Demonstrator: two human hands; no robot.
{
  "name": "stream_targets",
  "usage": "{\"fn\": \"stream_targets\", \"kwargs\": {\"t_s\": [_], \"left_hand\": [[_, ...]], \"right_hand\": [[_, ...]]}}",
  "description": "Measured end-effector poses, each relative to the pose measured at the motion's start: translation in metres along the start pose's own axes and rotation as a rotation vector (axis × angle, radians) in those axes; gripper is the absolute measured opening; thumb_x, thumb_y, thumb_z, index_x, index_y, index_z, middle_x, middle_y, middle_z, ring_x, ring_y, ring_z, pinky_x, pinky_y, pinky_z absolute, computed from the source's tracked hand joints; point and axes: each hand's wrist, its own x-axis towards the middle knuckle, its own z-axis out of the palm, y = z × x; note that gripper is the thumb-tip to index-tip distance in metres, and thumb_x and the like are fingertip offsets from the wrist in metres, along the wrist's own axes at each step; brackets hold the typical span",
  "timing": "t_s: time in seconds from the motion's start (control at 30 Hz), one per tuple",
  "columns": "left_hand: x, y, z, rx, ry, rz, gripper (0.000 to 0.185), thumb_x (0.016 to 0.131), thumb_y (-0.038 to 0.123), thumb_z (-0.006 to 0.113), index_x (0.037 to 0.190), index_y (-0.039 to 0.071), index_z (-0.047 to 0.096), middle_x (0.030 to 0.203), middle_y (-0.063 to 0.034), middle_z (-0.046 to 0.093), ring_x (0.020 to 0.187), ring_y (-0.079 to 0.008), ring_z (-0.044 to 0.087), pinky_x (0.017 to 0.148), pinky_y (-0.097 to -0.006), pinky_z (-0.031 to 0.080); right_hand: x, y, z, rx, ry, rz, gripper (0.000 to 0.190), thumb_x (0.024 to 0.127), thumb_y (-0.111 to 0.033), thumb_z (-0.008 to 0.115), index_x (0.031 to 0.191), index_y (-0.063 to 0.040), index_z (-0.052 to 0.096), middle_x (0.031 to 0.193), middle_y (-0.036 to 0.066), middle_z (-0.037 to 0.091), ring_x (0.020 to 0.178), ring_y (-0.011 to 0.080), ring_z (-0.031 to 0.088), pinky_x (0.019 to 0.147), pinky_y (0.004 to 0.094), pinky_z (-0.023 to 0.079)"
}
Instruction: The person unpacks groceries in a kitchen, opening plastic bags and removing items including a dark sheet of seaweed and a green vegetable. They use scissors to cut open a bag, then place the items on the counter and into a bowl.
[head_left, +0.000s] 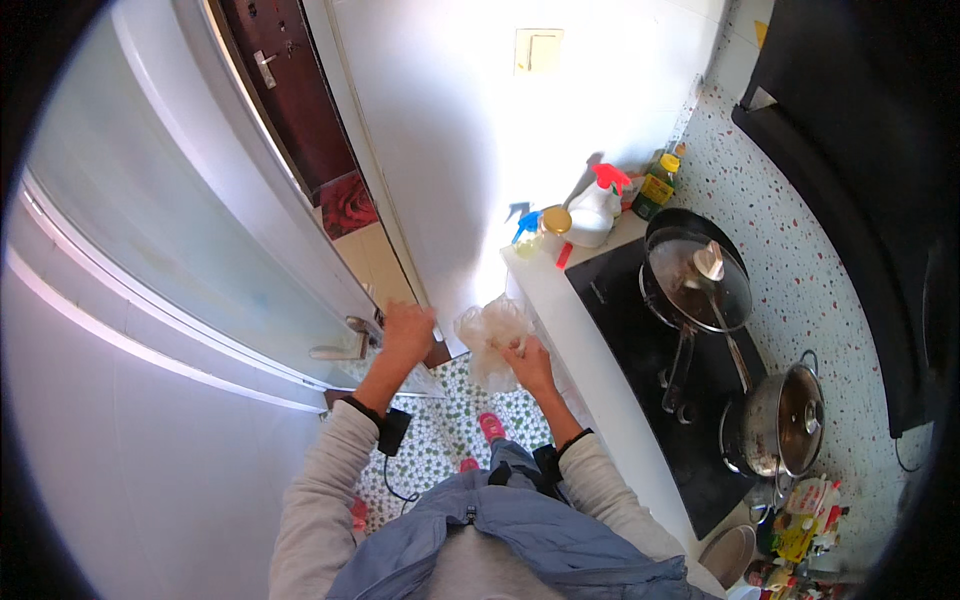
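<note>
My right hand (531, 367) grips a crumpled, translucent plastic bag (491, 334) between thumb and fingers, beside the counter's end. My left hand (407, 334) is raised at the edge of the frosted door, close to its metal lever handle (349, 349). The left fingers are blurred, so whether they touch the door edge or hold anything cannot be told. Below the hands lies a floor (442, 420) with a green and white pebble pattern, where pink shoes (492, 426) show.
Along the right runs a white counter (570, 352) with a black hob (637, 367), a lidded frying pan (696, 281) and a lidded pot (780, 424). Spray bottles (592, 214) stand at its far corner. A dark range hood (840, 210) overhangs. Beyond the doorway is a dark red door (289, 97).
</note>
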Motion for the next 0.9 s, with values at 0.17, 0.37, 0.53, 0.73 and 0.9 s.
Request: {"fn": "stream_targets", "kwargs": {"t_s": [0.17,0.37,0.53,0.73,0.9], "left_hand": [[-0.003,-0.022,0.023,0.292,-0.308,0.066,0.014,0.079,0.012,0.057,0.071,0.012,0.068,0.068,-0.0045,0.065,0.076,-0.0249,0.064,0.085,-0.0493,0.037],[-0.053,-0.003,0.001,0.321,-0.308,0.105,0.016,0.079,0.015,0.057,0.073,0.012,0.072,0.065,-0.0048,0.065,0.070,-0.0240,0.064,0.080,-0.0497,0.034],[-0.126,0.018,-0.030,-0.315,-0.151,-0.093,0.023,0.084,0.023,0.064,0.100,0.006,0.061,0.104,-0.0149,0.063,0.099,-0.0321,0.060,0.090,-0.0467,0.041],[-0.197,0.015,-0.069,-0.849,0.187,-0.637,0.049,0.078,0.000,0.066,0.125,0.008,0.053,0.145,-0.0214,0.033,0.137,-0.0384,0.029,0.109,-0.0464,0.028],[-0.239,0.021,-0.071,-0.572,0.280,-1.156,0.056,0.078,-0.002,0.060,0.131,0.005,0.046,0.147,-0.0248,0.027,0.133,-0.0455,0.030,0.107,-0.0463,0.031]], "right_hand": [[0.080,-0.032,0.016,-0.080,0.006,-0.030,0.073,0.079,-0.037,0.070,0.132,-0.002,0.034,0.116,0.026,0.058,0.101,0.0427,0.059,0.083,0.0477,0.048],[0.135,-0.061,0.049,-0.204,-0.399,-0.033,0.106,0.075,-0.059,0.066,0.146,-0.002,0.012,0.122,0.028,0.055,0.106,0.0425,0.058,0.089,0.0473,0.048],[0.154,-0.059,0.105,-0.173,-0.582,-0.057,0.106,0.069,-0.055,0.075,0.144,-0.001,0.023,0.127,0.025,0.054,0.116,0.0371,0.054,0.095,0.0409,0.046],[0.157,-0.062,0.191,-0.085,-0.824,-0.149,0.100,0.067,-0.051,0.079,0.142,-0.006,0.030,0.127,0.020,0.055,0.115,0.0327,0.056,0.096,0.0381,0.045],[0.157,-0.074,0.266,-0.153,-0.974,-0.205,0.098,0.067,-0.052,0.077,0.141,-0.007,0.032,0.125,0.024,0.055,0.116,0.0365,0.054,0.096,0.0401,0.044]]}}
